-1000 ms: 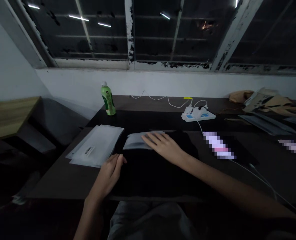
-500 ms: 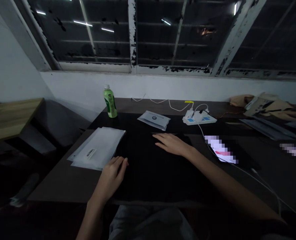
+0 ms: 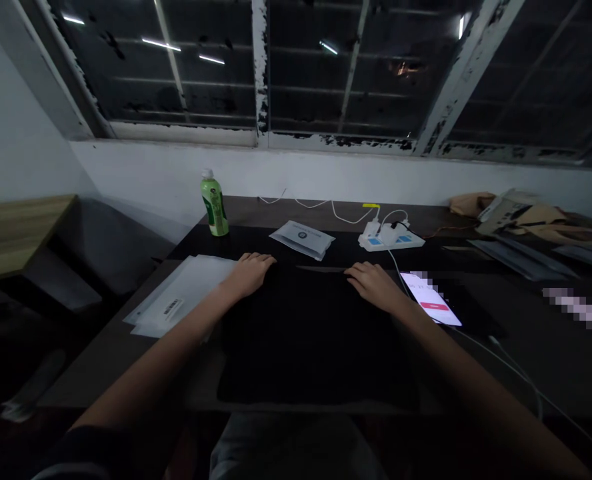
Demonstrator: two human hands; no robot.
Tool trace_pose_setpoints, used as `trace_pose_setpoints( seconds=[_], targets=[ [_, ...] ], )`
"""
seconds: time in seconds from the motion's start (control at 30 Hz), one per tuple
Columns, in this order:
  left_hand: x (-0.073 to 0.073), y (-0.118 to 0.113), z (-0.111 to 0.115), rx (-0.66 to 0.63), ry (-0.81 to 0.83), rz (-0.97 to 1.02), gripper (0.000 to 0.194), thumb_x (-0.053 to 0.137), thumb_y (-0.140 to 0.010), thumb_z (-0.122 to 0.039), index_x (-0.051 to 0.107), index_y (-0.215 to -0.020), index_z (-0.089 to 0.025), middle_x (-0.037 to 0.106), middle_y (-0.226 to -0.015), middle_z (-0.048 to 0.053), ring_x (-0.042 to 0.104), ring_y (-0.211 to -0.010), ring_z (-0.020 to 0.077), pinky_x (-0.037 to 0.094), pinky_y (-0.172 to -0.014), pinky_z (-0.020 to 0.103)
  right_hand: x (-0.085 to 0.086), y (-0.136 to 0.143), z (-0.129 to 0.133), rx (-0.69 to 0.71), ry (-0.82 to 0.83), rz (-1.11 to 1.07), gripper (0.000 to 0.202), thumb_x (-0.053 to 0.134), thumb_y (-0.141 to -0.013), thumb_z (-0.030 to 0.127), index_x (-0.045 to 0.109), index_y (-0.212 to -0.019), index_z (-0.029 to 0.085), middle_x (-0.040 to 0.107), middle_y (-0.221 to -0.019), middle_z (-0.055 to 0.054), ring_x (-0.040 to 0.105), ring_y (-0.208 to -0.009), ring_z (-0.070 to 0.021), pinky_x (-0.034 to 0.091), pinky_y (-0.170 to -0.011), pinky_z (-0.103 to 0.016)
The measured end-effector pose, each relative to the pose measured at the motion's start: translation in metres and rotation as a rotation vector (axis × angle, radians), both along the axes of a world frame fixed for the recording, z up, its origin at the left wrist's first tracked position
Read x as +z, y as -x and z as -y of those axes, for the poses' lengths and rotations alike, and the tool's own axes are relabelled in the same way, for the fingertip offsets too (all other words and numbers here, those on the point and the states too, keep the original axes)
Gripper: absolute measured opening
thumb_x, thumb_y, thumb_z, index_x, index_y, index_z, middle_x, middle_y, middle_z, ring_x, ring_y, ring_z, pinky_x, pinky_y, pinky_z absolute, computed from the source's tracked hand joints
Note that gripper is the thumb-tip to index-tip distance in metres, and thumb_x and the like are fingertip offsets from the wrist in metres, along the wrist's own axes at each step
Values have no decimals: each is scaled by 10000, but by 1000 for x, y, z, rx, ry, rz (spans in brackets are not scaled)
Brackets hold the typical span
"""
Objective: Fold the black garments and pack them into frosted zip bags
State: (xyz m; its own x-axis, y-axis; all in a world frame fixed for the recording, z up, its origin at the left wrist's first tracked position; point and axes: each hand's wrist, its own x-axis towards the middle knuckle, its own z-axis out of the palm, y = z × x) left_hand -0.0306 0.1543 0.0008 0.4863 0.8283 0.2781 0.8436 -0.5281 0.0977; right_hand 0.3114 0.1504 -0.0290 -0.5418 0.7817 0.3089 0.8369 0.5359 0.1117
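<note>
A black cloth [image 3: 311, 340] lies spread on the dark table in front of me; its folds and outline are hard to make out in the dim light. At its far left corner is my left hand [image 3: 255, 270], with the fingers curled closed on the fabric. My right hand [image 3: 371, 283] is at the far right corner, its fingers bent and closed on the cloth edge. Beneath my left forearm lies a stack of white plastic bags [image 3: 181, 293] with a barcode label. Beyond the cloth rests a flat printed white packet [image 3: 303, 239].
A green bottle [image 3: 215, 205] stands at the back left. A white power strip [image 3: 391, 237] with plugs and cables is at the back right, near a lit phone [image 3: 431, 300]. Brown bags [image 3: 521, 213] and grey plastic packets [image 3: 523, 259] lie farther right.
My left hand has moved forward and right, from beside the bags to the cloth's far left corner. My right hand has shifted right, its fingers now bent.
</note>
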Motion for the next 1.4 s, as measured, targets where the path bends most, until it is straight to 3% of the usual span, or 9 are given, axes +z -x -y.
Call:
trace_pose_setpoints(
  seconds=[0.1,0.23,0.43,0.6,0.73,0.9,1.1,1.23,1.4],
  targets=[
    [-1,4,-18,6,-11,-7,238,482,-906,-131,680,-1028,-180,742,-980,108,678,-975,256,423,-964,424,8,2,3,-26,-32,-5,183,513,-950,167,696,-944,168,696,-940,-76,608,-915,-226,436,-790,-357],
    [10,15,-1,28,-89,27,241,441,-932,-161,676,-962,-205,745,-967,88,671,-1023,246,331,-1096,483,25,-2,27,-48,-75,-51,176,511,-967,204,683,-943,173,686,-960,-83,591,-908,-230,444,-800,-372],
    [22,37,92,-42,-279,141,231,466,-947,-152,669,-1008,-243,741,-1148,27,564,-1283,246,212,-1203,543,32,-16,118,64,-199,-239,187,520,-966,204,694,-1031,231,719,-1129,-55,619,-1076,-242,466,-940,-426],
    [-7,55,178,-188,-367,98,349,543,-858,-48,658,-1104,-268,762,-1081,-2,653,-1161,244,353,-1145,501,5,-15,198,90,-244,-167,357,409,-954,99,681,-1139,236,731,-1160,-69,624,-1131,-278,415,-999,-518],
    [-23,65,210,-256,-383,112,312,598,-814,-112,673,-1078,-259,776,-906,10,717,-979,261,484,-1007,462,-7,-8,233,102,-234,-209,240,486,-964,172,687,-1079,235,770,-1008,-76,689,-931,-261,450,-851,-466],
    [-5,12,201,-107,-307,242,334,493,-877,-169,660,-1157,-247,741,-1141,62,691,-1063,292,497,-987,515,6,32,220,54,-251,-346,291,532,-946,174,640,-1215,201,767,-1021,-91,700,-838,-223,492,-757,-404],
    [-19,-72,166,-52,-85,107,499,371,-987,-213,410,-1484,-191,478,-1504,113,450,-1391,278,397,-1125,509,3,98,166,77,23,-260,428,400,-996,197,535,-1398,133,506,-1483,-120,486,-1358,-269,445,-1090,-470],
    [-39,-55,155,34,-27,70,564,419,-1005,-413,350,-1520,-194,394,-1555,127,358,-1445,291,333,-1165,521,-14,85,153,-71,112,-298,473,417,-1012,307,486,-1441,119,499,-1485,-130,450,-1386,-285,444,-1099,-498],
    [-42,-18,156,148,-18,40,766,500,-926,-602,264,-1558,-237,304,-1599,123,276,-1473,350,279,-1165,591,-25,42,152,-197,43,-274,447,411,-1014,312,529,-1392,105,552,-1439,-140,469,-1369,-302,444,-1088,-510]
  ],
)
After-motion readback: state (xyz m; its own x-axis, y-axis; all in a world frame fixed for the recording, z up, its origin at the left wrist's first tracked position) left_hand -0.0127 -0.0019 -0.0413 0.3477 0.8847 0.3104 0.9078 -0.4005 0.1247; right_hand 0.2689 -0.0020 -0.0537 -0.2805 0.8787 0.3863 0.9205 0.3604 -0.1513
